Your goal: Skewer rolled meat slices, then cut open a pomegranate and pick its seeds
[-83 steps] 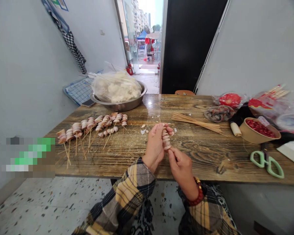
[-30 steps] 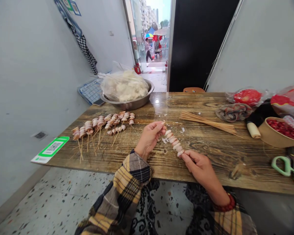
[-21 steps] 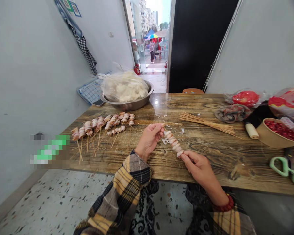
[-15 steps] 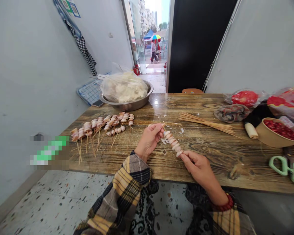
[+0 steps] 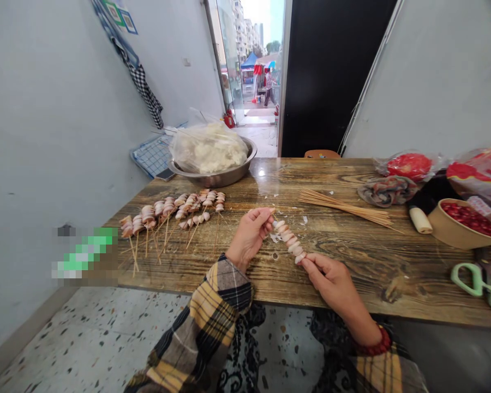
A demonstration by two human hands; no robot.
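Head camera: the left hand (image 5: 249,234) pinches the far tip of the loaded skewer (image 5: 288,240), and the right hand (image 5: 331,278) grips its near end, over the table (image 5: 352,240) centre. At ten o'clock lie finished skewers (image 5: 172,210). Pushing hard could prick the left hand.

On my wooden table (image 5: 352,256) a loose bundle of bare sticks (image 5: 343,207) lies mid-board. Left of the sticks I see a row of filled skewers (image 5: 175,210), and beyond those a steel bowl (image 5: 229,176) holding a bagged white heap (image 5: 208,150). Right of the sticks: a crumpled cloth (image 5: 387,190), a paper bowl (image 5: 450,232) of red bits, green scissors (image 5: 478,278)
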